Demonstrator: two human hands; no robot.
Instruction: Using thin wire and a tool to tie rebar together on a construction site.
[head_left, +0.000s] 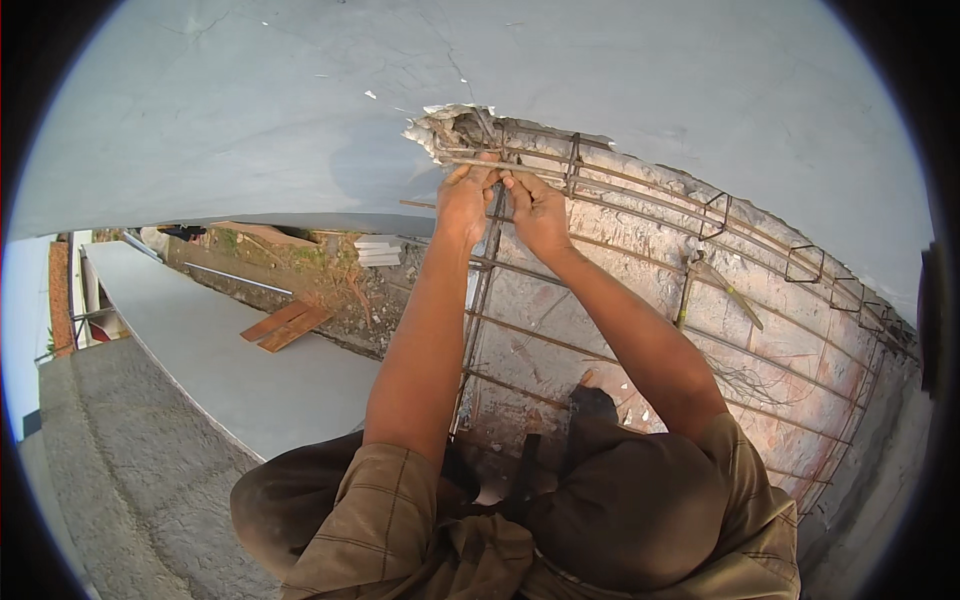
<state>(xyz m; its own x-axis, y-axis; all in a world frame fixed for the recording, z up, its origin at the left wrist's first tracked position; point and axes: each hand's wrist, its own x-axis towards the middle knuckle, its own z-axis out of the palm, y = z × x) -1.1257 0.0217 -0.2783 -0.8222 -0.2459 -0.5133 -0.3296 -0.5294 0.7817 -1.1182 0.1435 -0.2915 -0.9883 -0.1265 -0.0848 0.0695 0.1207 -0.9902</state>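
Note:
Both my hands are raised at the left end of a row of steel reinforcing bars (645, 196) set along a broken-out slot in the grey wall (645, 67). My left hand (465, 196) has its fingers up around the bar end, beside the chipped hole (457, 124). Close to its right, my right hand (538, 210) pinches with thumb and forefinger just under the bars; whether a thin wire is between the fingertips cannot be made out. Square stirrups (576, 161) hang around the bars farther right. Pincers (712, 279) with long handles lie on the bar grid right of my right forearm.
Crossing bars (555, 341) spread over the rough surface below me. A tangle of thin wire (750, 384) lies at the right. Down at the left are a grey ledge (247, 337), brown boards (285, 326), stacked white pieces (379, 250) and rubble ground.

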